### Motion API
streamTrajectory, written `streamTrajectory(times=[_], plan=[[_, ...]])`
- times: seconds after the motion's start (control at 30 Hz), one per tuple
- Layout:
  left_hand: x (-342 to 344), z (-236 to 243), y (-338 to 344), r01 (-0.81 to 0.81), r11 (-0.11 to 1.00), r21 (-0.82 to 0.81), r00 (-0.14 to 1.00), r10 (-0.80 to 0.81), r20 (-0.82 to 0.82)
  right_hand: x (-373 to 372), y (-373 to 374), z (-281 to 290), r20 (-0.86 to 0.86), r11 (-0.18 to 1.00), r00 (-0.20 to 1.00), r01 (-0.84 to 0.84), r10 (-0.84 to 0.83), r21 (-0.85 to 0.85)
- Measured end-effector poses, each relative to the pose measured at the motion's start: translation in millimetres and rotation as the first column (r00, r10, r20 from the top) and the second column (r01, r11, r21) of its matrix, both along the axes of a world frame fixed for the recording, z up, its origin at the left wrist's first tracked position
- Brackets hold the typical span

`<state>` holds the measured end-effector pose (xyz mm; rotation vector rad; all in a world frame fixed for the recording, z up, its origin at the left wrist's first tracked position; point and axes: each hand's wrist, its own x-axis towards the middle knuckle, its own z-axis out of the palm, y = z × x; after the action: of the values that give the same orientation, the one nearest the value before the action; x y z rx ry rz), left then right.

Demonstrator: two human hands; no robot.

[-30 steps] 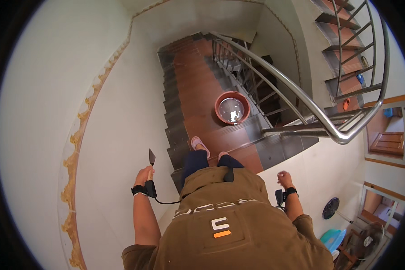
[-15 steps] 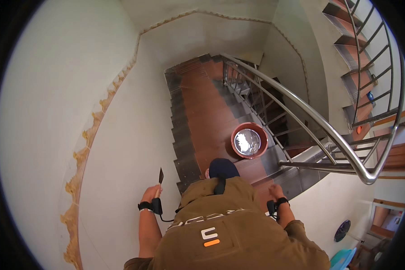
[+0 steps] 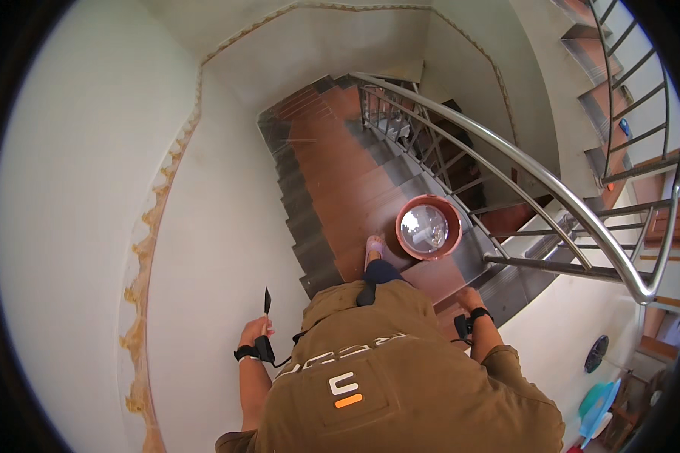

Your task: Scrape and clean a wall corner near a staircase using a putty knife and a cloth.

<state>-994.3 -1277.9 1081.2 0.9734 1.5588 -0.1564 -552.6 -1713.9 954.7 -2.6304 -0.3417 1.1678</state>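
Observation:
My left hand (image 3: 255, 331) is closed around the handle of a putty knife (image 3: 267, 303), its dark blade pointing up and away beside the white wall. On the right, my right hand (image 3: 470, 299) hangs low with curled fingers, and nothing shows in it. Ahead of that hand a round reddish-brown bucket (image 3: 459, 240) stands on the stair. Water (image 3: 425, 226) inside it reflects bright light. Left of the bucket, my foot in a pink slipper (image 3: 374, 245) rests on a step. Both wrists wear black straps with small dark devices.
Red-and-grey stairs (image 3: 340, 181) curve downward in front of me. A metal handrail (image 3: 536, 170) borders them on the right. The left wall (image 3: 211, 226) carries a yellowish, ragged strip (image 3: 159, 204). Another flight (image 3: 601, 102) rises at the upper right.
The view has shifted along the stairs, and my slippered foot now shows more fully beside the bucket. The putty knife stays in my left hand.

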Motion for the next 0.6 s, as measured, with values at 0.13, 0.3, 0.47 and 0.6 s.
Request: streamTrajectory(times=[0.13,0.3,0.47,0.6], plan=[[-0.3,-66.3,41.4,-0.023,0.999,-0.036,0.996,0.020,-0.081,4.5,9.3,-12.8,-0.148,0.917,0.909,0.366,-0.388,-0.160],[-7.5,-136.0,88.6,0.029,0.999,-0.021,0.994,-0.026,0.110,7.3,48.1,-16.7,-0.143,0.846,0.848,0.525,-0.511,0.092],[117.7,-119.8,137.9,0.042,0.999,-0.028,0.999,-0.043,-0.024,-1.8,30.1,-90.3,-0.308,0.752,0.745,0.648,-0.592,0.120],[148.2,-143.7,189.2,0.145,0.989,0.008,0.989,-0.145,0.016,-2.0,42.8,-107.2,-0.108,0.800,0.808,0.589,-0.579,0.115]])
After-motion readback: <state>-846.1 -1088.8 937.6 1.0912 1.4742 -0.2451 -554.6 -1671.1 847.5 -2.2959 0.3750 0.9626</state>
